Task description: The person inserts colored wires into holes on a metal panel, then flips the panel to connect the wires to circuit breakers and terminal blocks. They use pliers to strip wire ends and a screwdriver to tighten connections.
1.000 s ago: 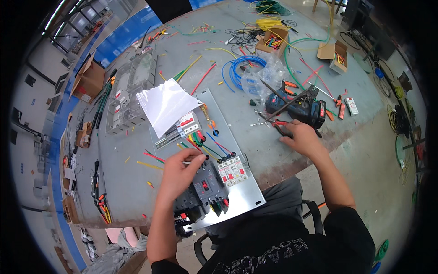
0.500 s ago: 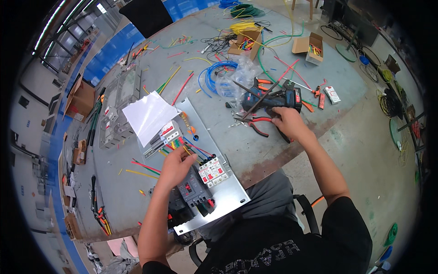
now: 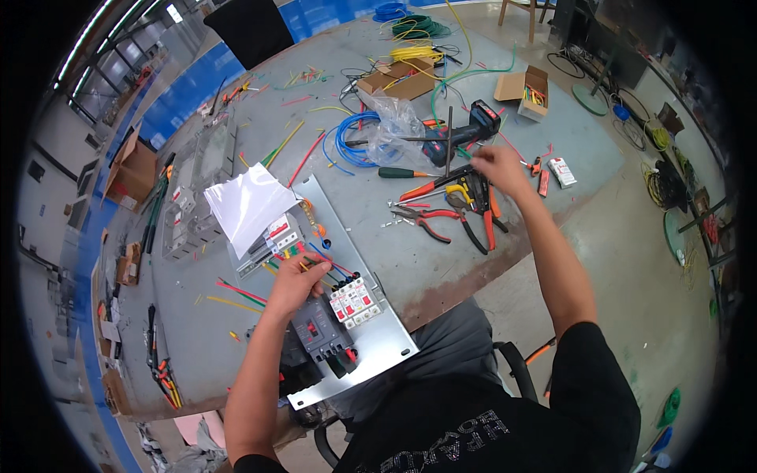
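My left hand (image 3: 298, 284) is closed over a bundle of coloured wires on a metal mounting plate (image 3: 382, 347), thumb and fingers pinched on them. The plate lies tilted at the table's near edge. Just below that hand is a dark grey circuit breaker (image 3: 315, 323); to its right stands a white breaker block (image 3: 355, 301) with red switches. My right hand (image 3: 498, 169) hovers by a cordless drill (image 3: 479, 124), fingers bent together; what they hold, if anything, is unclear. Beneath it lie a wire stripper (image 3: 460, 191), red-handled pliers (image 3: 434, 219) and a green-handled screwdriver (image 3: 400, 173).
White paper (image 3: 251, 203) covers the plate's far end, beside a small breaker (image 3: 282, 232). Blue wire coils (image 3: 353, 146) and a clear plastic bag (image 3: 394, 122) lie farther back. Cardboard boxes (image 3: 527, 93) stand at the far right; a transparent enclosure (image 3: 197, 189) sits left.
The drill has moved farther away and turned, exposing the wire stripper and screwdriver. My right hand has shifted up, off the drill. My left hand stays at the wires.
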Tool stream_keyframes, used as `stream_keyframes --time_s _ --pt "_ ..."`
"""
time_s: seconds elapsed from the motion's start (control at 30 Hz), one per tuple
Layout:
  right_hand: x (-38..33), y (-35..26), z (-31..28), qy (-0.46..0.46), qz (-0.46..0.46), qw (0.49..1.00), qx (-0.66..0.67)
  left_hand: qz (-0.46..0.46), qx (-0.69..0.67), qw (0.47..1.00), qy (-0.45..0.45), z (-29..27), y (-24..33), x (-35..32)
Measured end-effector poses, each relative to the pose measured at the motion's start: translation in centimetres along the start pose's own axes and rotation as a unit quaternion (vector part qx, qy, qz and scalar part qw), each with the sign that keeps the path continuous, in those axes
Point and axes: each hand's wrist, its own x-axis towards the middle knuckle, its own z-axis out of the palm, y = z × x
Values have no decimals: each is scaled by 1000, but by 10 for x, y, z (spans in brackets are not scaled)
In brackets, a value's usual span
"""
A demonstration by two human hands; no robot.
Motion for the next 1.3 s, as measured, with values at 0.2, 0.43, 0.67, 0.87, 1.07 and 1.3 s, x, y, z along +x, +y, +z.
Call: stream_keyframes --time_s 0.2,0.43,0.67,0.87,1.07,1.3 --pt "-132 -48 9 -11 -77 979 -190 24 -2 999 -22 3 -1 4" --pt "-125 -49 30 -42 -87 961 -260 43 -2 999 -15 6 2 3" --pt "-115 -25 16 -37 83 988 123 103 50 993 -4 7 -7 9" --pt "-132 -68 -38 -61 68 903 420 136 55 989 -8 7 -16 7" --pt "-123 -83 -14 -60 -109 849 514 124 35 992 -18 9 -8 5" --pt "-100 -158 19 -125 -147 656 729 107 43 993 -29 7 -4 0"
